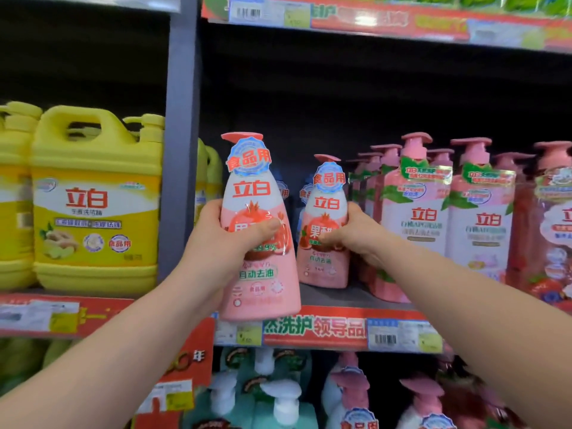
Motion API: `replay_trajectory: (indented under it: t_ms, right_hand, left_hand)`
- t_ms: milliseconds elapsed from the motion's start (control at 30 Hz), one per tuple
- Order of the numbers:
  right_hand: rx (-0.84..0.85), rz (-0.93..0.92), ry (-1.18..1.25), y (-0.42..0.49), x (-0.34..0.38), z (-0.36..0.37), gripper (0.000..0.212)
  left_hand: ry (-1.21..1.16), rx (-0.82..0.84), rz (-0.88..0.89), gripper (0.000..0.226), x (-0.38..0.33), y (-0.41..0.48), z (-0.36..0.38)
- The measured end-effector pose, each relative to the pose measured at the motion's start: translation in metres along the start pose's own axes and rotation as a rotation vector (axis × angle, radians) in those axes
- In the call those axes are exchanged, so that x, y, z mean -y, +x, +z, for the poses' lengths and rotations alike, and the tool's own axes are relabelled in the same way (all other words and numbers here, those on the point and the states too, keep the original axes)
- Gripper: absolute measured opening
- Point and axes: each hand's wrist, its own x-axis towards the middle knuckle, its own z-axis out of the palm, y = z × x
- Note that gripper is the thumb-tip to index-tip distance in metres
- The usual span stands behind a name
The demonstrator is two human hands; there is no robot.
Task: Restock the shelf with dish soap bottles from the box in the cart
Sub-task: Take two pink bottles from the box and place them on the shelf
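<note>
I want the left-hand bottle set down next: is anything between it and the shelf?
Nothing visible does. The left hand holds the near bottle before the shelf edge, facing a gap between the yellow jugs and the second bottle, which the right hand grips.

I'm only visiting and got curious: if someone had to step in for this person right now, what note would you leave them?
Left hand grips a pink pomegranate dish soap bottle, upright in front of the shelf edge, not yet placed.
Right hand grips a second matching bottle, which appears to stand on the shelf beside the taller pink pump bottles.
Done: one bottle is roughly in place.
Left: let go of it and set the left-hand bottle next to it. The box and cart are out of view, so the remaining stock is unknown.
</note>
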Motion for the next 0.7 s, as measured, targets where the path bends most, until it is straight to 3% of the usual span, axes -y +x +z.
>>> replay_trajectory:
  t_ms: [67,167,200,300,400,533,700]
  right_hand:
    - [-0.011,0.012,-0.005,-0.001,0.003,0.001,0.069]
    - [-0.06,-0.038,-0.111,-0.006,0.011,0.001,0.095]
    - [-0.098,-0.093,-0.151,-0.008,0.016,0.0,0.094]
    - [-0.223,-0.349,-0.177,-0.018,0.04,-0.012,0.06]
    - [-0.185,-0.427,-0.097,-0.026,0.063,-0.026,0.04]
    - [-0.009,-0.376,-0.218,-0.034,0.073,-0.026,0.053]
    - [-0.043,-0.34,-0.412,-0.033,0.068,-0.029,0.055]
  left_hand:
    - [-0.016,0.007,0.005,0.043,-0.002,0.0,0.005]
    - [-0.012,0.016,0.03,0.046,-0.006,0.001,0.011]
    - [-0.011,0.018,0.04,0.048,-0.008,0.003,0.014]
    - [-0.009,0.03,0.068,0.048,-0.007,0.011,0.024]
    - [0.015,0.058,0.108,0.051,-0.002,0.02,0.041]
    - [0.042,0.104,0.164,0.058,0.011,0.027,0.069]
    - [0.117,0.142,0.136,0.073,0.028,0.029,0.095]
